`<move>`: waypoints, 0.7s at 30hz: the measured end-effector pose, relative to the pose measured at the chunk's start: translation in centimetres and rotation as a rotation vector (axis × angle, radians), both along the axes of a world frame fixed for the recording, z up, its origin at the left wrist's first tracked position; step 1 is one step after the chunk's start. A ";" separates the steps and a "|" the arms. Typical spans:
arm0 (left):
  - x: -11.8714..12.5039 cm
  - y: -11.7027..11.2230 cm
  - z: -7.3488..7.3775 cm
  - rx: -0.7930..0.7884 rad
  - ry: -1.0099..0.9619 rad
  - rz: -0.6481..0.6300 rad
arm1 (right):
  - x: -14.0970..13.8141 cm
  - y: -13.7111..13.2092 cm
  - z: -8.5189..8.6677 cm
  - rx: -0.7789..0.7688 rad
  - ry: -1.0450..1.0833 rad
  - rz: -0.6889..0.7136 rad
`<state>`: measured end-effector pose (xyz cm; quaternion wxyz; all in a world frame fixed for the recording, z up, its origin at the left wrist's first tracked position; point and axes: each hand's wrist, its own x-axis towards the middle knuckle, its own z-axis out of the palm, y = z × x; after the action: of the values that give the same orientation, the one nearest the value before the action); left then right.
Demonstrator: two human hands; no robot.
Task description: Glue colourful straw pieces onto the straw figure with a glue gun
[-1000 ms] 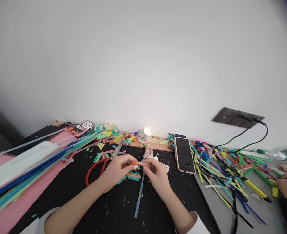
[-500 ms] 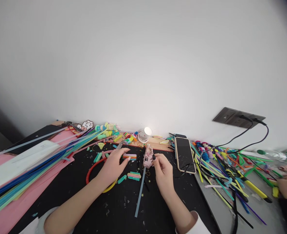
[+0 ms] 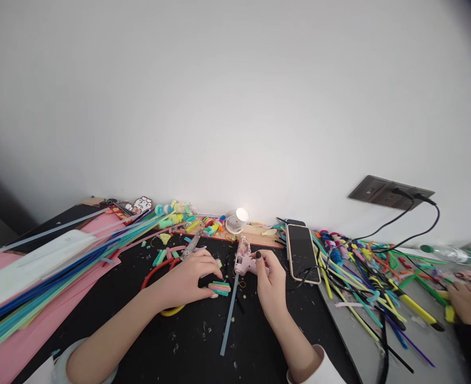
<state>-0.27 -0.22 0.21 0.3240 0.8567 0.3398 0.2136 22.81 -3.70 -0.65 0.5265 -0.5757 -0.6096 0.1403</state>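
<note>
Your right hand [image 3: 270,277] has a closed grip on the pink glue gun [image 3: 243,260], which lies on the desk [image 3: 195,352] with its glue stick [image 3: 228,320] trailing back toward you. Your left hand [image 3: 189,277] is at the short stack of cut straws [image 3: 220,288] just left of the gun, thumb touching it; can't tell if that grip pinches or only rests. Best bet: pin the stack flat, keep fingertips off the seam, bring the nozzle in low, and lay a small bead.
</note>
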 end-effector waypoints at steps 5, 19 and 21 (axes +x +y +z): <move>-0.2 0.1 0.0 0.044 0.066 -0.055 | -0.1 0.0 0.1 0.014 0.005 0.007; 0.2 0.8 -0.4 0.064 -0.255 0.434 | -1.7 -1.3 0.8 0.169 -0.310 0.450; 0.3 0.8 -0.6 0.040 -0.316 0.483 | -2.5 -1.6 0.6 0.076 -0.427 0.558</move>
<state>0.02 0.57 -0.36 0.2956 0.7134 0.4749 0.4221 20.31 -5.28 -0.04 0.3498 -0.3833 -0.8445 0.1324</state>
